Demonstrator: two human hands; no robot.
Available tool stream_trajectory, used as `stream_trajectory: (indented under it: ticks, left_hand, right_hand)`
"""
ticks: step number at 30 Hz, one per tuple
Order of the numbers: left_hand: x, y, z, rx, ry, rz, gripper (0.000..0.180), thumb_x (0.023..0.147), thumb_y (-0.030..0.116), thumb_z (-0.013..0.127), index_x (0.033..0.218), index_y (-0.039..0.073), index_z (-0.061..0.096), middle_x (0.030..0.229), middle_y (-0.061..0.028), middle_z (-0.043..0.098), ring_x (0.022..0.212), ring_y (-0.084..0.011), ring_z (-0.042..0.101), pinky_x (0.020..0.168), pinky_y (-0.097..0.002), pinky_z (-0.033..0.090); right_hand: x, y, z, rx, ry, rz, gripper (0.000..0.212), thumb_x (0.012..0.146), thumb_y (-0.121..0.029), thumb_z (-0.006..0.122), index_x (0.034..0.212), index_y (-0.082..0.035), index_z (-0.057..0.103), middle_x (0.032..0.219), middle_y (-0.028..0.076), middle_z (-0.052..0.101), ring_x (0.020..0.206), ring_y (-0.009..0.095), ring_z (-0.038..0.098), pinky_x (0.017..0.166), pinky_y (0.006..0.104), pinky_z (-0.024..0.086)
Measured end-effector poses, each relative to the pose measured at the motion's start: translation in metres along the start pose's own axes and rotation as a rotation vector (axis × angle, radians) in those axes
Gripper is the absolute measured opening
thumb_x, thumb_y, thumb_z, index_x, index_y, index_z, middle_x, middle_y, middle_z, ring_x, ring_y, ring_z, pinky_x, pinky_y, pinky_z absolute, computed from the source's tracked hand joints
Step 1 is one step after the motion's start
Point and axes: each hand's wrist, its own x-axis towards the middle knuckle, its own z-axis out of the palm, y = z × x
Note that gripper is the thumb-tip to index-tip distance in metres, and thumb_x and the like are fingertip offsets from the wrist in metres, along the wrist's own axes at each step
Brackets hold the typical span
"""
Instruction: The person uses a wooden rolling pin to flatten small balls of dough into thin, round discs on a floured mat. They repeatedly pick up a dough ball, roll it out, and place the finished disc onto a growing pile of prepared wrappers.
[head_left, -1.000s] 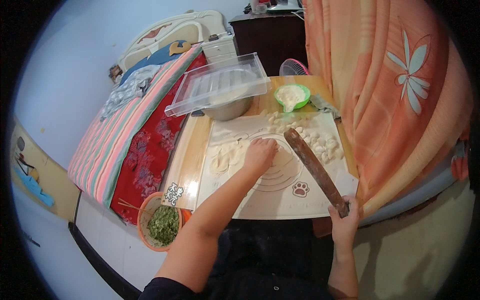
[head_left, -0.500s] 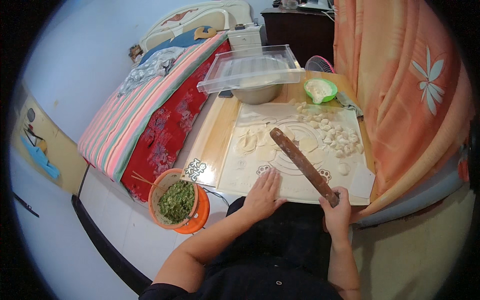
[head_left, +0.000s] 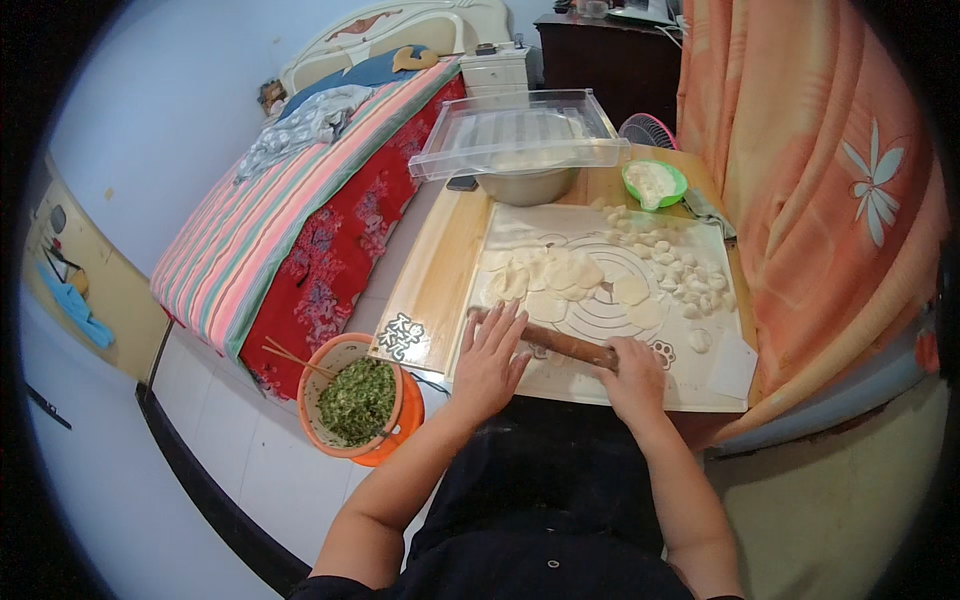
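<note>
A brown wooden rolling pin (head_left: 568, 346) lies crosswise near the front edge of a white printed pastry mat (head_left: 592, 388). My right hand (head_left: 636, 380) is closed round its right end. Over the left end rests my left hand (head_left: 490, 355), fingers stretched out flat. Just beyond the pin, several thin round dough wrappers (head_left: 560, 270) overlap in a pile, and another dough wrapper (head_left: 631, 290) lies to their right. Small floured dough pieces (head_left: 692, 285) are scattered along the mat's right side. One flattened dough piece (head_left: 700, 341) sits nearer to me.
At the back, a clear plastic tray (head_left: 520, 155) covers a large bowl (head_left: 527, 188). A green bowl of flour (head_left: 654, 183) stands right of it. A white scraper (head_left: 733, 365) lies front right. Left of the table (head_left: 420, 285) is a basin of chopped green filling (head_left: 356, 402) with chopsticks (head_left: 300, 360).
The rolling pin has swung from a raised diagonal down to lying crosswise on the mat. My left hand has moved leftward and forward from the mat's edge onto the pin.
</note>
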Motion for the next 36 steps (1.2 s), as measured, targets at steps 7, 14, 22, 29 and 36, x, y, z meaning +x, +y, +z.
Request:
stream_trajectory:
  ticks: [7, 14, 22, 29, 36]
  left_hand:
    - [-0.007, -0.02, 0.007, 0.19, -0.242, -0.021, 0.068, 0.094, 0.044, 0.054, 0.146, 0.004, 0.038, 0.152, -0.0145, 0.037, 0.142, -0.0309, 0.033, 0.115, -0.0526, 0.021]
    - [0.013, -0.032, 0.023, 0.143, -0.2, -0.069, 0.067, 0.095, 0.044, 0.054, 0.145, 0.002, 0.037, 0.152, -0.0184, 0.036, 0.141, -0.0347, 0.034, 0.115, -0.0517, 0.023]
    - [-0.023, -0.02, 0.001, 0.038, -0.229, 0.005, 0.06, 0.091, 0.033, 0.062, 0.139, 0.002, 0.046, 0.145, -0.0163, 0.046, 0.131, -0.0315, 0.046, 0.109, -0.0483, 0.032]
    - [0.045, 0.001, 0.016, -0.318, -0.571, 0.09, 0.042, 0.086, 0.024, 0.069, 0.125, 0.009, 0.061, 0.118, -0.0124, 0.065, 0.111, -0.0334, 0.058, 0.094, -0.0404, 0.047]
    - [0.061, 0.004, 0.022, -0.389, -0.538, 0.023, 0.023, 0.09, 0.026, 0.066, 0.102, 0.007, 0.071, 0.093, -0.016, 0.07, 0.085, -0.0343, 0.067, 0.077, -0.0399, 0.053]
  right_hand:
    - [0.012, 0.011, 0.018, -0.323, -0.235, -0.207, 0.079, 0.091, -0.046, 0.06, 0.146, 0.004, 0.034, 0.159, 0.018, 0.023, 0.148, 0.032, 0.018, 0.119, 0.0468, 0.017]
    - [0.052, 0.017, 0.023, -0.285, -0.183, -0.11, 0.073, 0.095, -0.044, 0.053, 0.148, 0.003, 0.032, 0.16, 0.015, 0.022, 0.148, 0.03, 0.018, 0.12, 0.0467, 0.015]
    - [-0.012, 0.014, 0.012, -0.307, -0.17, -0.298, 0.058, 0.089, -0.028, 0.064, 0.135, 0.003, 0.047, 0.147, 0.016, 0.042, 0.14, 0.031, 0.035, 0.114, 0.0484, 0.025]
    - [-0.009, 0.001, 0.011, -0.095, -0.026, -0.271, 0.039, 0.074, -0.008, 0.072, 0.11, -0.006, 0.058, 0.104, 0.007, 0.06, 0.102, 0.028, 0.055, 0.087, 0.0403, 0.04]
    - [-0.018, 0.007, 0.005, -0.089, 0.046, -0.29, 0.037, 0.072, -0.004, 0.07, 0.108, -0.007, 0.057, 0.103, 0.007, 0.06, 0.102, 0.028, 0.055, 0.088, 0.04, 0.039]
